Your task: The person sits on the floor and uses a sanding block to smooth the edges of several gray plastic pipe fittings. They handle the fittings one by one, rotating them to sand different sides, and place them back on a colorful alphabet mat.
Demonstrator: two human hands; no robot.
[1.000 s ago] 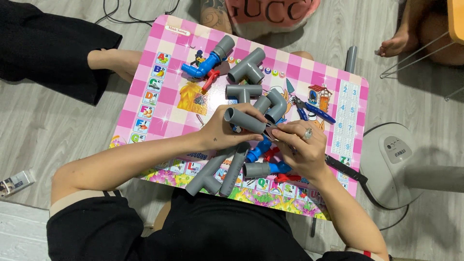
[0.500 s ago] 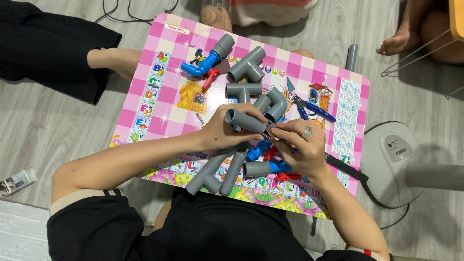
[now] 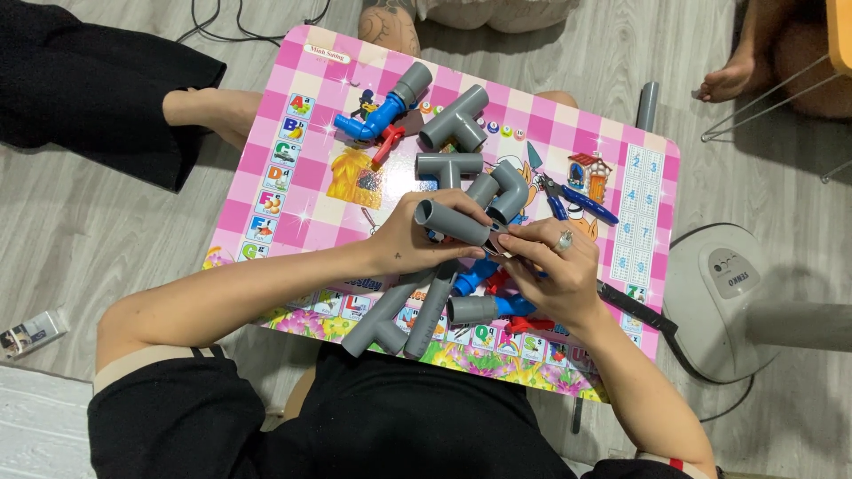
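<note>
Barely shifted: both hands remain at the grey pipe (image 3: 453, 222).
Left hand (image 3: 417, 239) grips it; right hand (image 3: 555, 270) pinches its hidden end above the bench (image 3: 293, 186).

1. Both forearms are bare, with no sleeves reaching the wrists.
2. The right hand (image 3: 555, 270) wears a silver ring (image 3: 564, 240) with a raised setting.
3. The left hand (image 3: 417, 235) wears no jewellery that shows.
4. Black clothing covers the lap and upper body.
5. A red band (image 3: 677, 464) sits near the right elbow.

Grey wood-plank floor (image 3: 89, 239), white fan base (image 3: 723, 302)
</note>
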